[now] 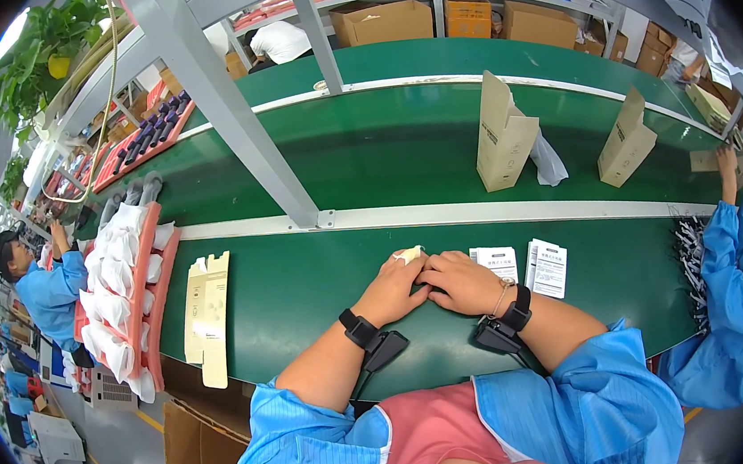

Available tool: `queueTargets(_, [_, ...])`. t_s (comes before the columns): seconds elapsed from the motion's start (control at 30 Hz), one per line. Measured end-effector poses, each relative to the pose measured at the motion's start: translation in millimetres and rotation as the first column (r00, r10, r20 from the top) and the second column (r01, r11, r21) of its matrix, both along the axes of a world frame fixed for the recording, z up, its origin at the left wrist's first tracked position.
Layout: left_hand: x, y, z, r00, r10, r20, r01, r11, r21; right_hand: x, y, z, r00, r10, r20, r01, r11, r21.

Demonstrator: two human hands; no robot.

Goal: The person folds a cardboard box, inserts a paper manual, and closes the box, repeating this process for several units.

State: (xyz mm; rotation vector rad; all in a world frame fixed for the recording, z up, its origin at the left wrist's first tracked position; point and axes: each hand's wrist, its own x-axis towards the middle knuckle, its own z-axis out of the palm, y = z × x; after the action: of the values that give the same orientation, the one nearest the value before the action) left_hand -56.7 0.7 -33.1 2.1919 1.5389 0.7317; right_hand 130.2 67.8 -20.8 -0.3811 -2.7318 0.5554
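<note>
White-wrapped pieces point(112, 275): heaped in pink trays point(158, 333), well apart from both hands.
Flat carton point(207, 319): lying on the green bench point(297, 297), unfolded, so shaping looks still to do.
Left hand point(389, 290): half-curled, pale wrap point(409, 253) on a finger; whether it pinches anything, I can't tell.
Right hand point(464, 284): loosely curled, meeting the left; any hold is hidden.
Leaflets point(547, 269): two, loose, one just beside the right hand.
Standing cartons point(500, 152): two, shaped and upright, flaps up; closing seems left.

Leafy plant point(39, 74) at upper left, orange carton point(467, 20) behind
</note>
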Motion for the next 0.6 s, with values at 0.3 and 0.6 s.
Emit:
queueTargets(0.3, [1.2,1.3,2.0,1.000,-0.003,0.009,0.003,1.000,0.001,0.2,1.7,0.8,1.000,-0.003,-0.004,0.003,1.000,-0.010])
queueTargets(0.6, [1.5,0.3,0.2,1.000,0.009,-0.001,-0.009,1.000,-0.010,0.2,2.5,-4.8,1.000,0.004,-0.028,-0.004,1.000,-0.019])
